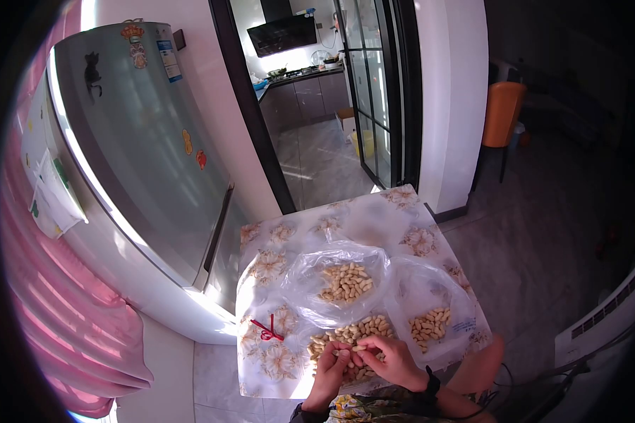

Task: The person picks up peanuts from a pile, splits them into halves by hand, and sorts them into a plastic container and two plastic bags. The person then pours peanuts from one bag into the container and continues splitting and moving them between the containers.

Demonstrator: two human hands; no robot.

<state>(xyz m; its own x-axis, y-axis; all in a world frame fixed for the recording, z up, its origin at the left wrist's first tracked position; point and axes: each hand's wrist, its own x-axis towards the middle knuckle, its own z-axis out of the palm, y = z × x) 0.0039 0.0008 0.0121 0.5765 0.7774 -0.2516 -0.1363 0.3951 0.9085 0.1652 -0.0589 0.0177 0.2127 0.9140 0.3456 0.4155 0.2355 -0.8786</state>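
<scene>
Both hands are together over a pile of unshelled peanuts (365, 328) at the near side of the table. My right hand (396, 364) pinches a peanut (360, 348) between thumb and forefinger. My left hand (329, 371) is closed, its thumb and fingers pressed together just beside that peanut; what it grips is too small to make out. Behind the pile, a clear plastic bag (300, 285) lies spread with more peanuts (347, 283) in it. To the right, a second clear bag (409, 282) has a smaller heap of peanuts (430, 326) on it.
A red tie or ribbon (267, 330) lies on the flowered tablecloth (261, 363) at left. The fridge (134, 141) stands left of the table. Beyond its far edge, a glass door (374, 99) opens onto a kitchen. An orange chair (503, 116) is at the right.
</scene>
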